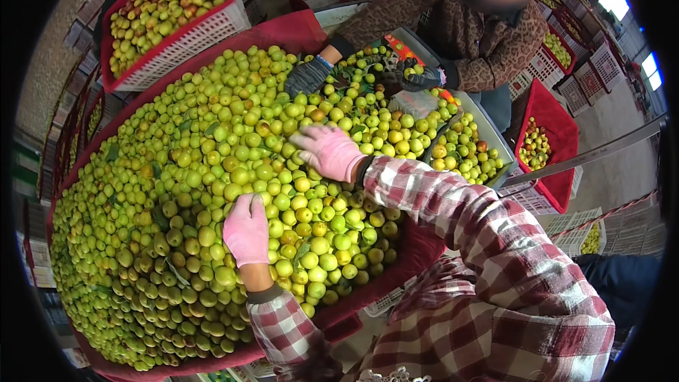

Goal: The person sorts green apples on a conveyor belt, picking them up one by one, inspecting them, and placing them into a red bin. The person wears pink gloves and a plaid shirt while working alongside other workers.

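A broad heap of green jujube fruit [212, 143] spreads before me, some of it tinged brown, with a few leaves mixed in. My left hand [247, 231], in a pink knit glove, rests on the near middle of the heap; its fingertips are hidden, so its grip is unclear. My right hand [329, 151], gloved the same way, lies on the fruit farther right, its fingers slightly blurred and spread, with no fruit seen held. Red cloth [392, 270] lines the heap's edge.
Across the heap, a co-worker [451, 26] in grey gloves reaches into the fruit and holds some jujubes. A metal tray edge [501, 170] borders the fruit at right. Red-lined crates stand at upper left [185, 42] and right [562, 143]. A metal bar [599, 151] crosses the right side.
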Tool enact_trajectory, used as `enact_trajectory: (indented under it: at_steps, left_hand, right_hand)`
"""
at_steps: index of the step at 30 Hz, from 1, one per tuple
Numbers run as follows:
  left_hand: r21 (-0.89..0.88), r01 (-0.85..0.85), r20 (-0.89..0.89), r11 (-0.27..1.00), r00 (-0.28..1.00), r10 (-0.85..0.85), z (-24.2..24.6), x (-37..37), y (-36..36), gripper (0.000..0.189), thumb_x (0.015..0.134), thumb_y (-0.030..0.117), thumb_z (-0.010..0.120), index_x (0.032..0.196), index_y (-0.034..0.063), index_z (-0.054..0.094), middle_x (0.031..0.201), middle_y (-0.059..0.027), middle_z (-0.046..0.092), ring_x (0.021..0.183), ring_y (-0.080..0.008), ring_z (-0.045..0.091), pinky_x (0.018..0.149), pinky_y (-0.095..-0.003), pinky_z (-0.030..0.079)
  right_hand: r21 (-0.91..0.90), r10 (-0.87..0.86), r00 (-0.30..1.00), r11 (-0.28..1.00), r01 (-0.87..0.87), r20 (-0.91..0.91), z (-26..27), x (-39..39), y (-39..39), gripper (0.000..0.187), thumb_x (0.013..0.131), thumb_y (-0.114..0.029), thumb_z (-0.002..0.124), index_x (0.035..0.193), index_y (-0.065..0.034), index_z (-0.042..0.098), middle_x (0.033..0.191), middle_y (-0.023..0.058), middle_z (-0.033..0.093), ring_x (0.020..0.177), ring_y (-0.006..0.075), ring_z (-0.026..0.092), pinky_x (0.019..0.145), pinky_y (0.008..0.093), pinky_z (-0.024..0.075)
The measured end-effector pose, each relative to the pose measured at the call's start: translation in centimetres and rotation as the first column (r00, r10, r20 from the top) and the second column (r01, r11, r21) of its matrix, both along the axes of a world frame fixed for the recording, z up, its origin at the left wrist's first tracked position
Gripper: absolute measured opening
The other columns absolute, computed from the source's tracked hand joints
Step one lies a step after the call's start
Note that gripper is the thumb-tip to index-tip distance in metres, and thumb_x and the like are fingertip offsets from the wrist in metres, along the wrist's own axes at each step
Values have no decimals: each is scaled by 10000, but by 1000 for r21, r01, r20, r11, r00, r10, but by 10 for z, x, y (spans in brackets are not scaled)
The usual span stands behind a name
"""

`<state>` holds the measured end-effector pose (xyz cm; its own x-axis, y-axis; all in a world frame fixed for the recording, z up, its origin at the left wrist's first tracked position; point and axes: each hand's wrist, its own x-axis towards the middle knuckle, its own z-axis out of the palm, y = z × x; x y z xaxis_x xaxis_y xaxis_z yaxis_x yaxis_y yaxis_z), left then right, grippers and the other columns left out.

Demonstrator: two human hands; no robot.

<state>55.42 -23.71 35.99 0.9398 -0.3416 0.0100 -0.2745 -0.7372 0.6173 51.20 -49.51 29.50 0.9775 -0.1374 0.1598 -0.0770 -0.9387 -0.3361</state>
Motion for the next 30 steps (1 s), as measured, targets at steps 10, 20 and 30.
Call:
enact_trajectory:
  at_steps: [10, 20, 30]
  left_hand:
    - [137, 51, 56, 989, 997, -59, 10, -5, -2, 289, 991, 313, 620, 1101, 67, 722, 1017, -186, 739, 908, -385, 693, 832, -435, 545]
    - [120, 62, 88, 991, 993, -73, 8, -4, -3, 287, 997, 293, 615, 1108, 47, 711, 995, -195, 728, 870, -372, 684, 816, -411, 537]
    - [89, 36, 29, 995, 999, -38, 14, -4, -6, 285, 994, 294, 599, 1089, 53, 719, 1031, -192, 725, 927, -388, 692, 834, -417, 539]
  right_hand:
    - [34, -158, 987, 987, 157, 33, -39, -86, -9, 710, 1053, -546, 431, 1575, -67, 378, 1613, 224, 378, 1484, 449, 351, 1228, 587, 247]
    - [-183, -51, 998, 982, 44, -35, -50, -47, -89, 699, 1016, -528, 504, 1608, -184, 362, 1671, 82, 345, 1550, 394, 255, 1247, 594, 206]
    - [81, -277, 929, 961, 265, 244, -60, -75, -79, 505, 911, -171, 621, 1410, -102, 581, 1434, 172, 582, 1358, 444, 494, 1120, 554, 402]
